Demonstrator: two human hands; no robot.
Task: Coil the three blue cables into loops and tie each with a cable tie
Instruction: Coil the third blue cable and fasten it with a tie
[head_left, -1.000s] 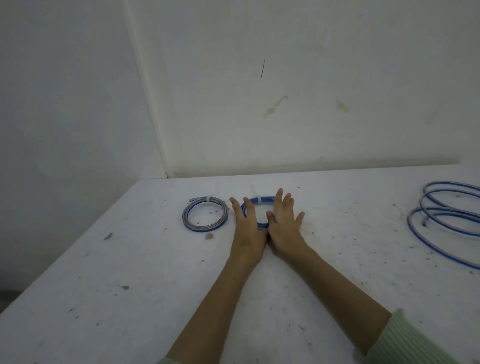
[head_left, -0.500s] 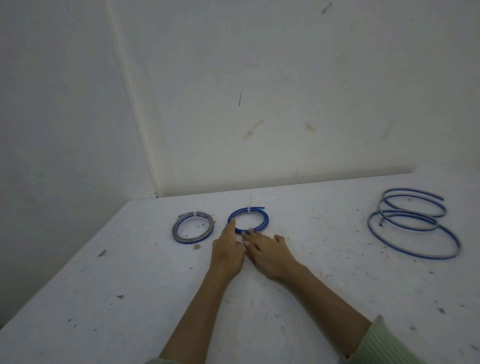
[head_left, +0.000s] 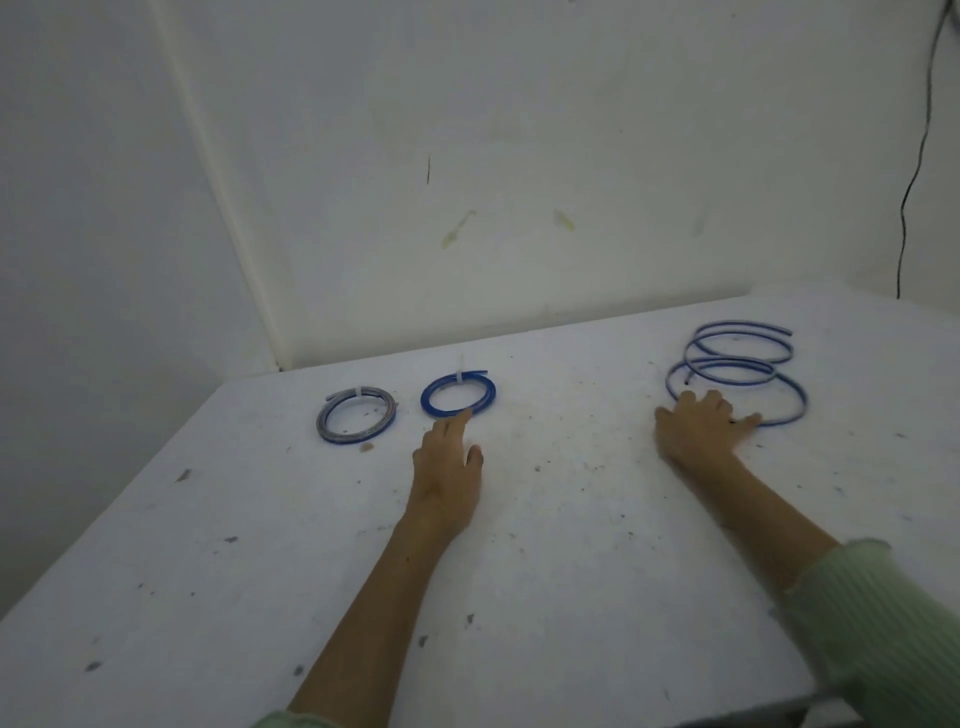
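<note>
White table (head_left: 519, 597), three cable coils (head_left: 737, 371)

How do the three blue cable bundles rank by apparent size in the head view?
1. Loose cable, clearly largest.
2-3. Greyish tied coil and blue tied coil look nearly alike; I will not rank them.

left coil (head_left: 356, 421) – blue with grey-silver sheen, white tie (head_left: 357, 391) | middle coil (head_left: 458, 399) – deep blue, white tie (head_left: 460, 378) | loose cable (head_left: 737, 370) blue, pale streak along it | table (head_left: 519, 571) white, flecked with dark specks | sleeve (head_left: 883, 639) pale green, ribbed | wall (head_left: 519, 156) off-white, yellowish smears | wire (head_left: 917, 156) black
</note>
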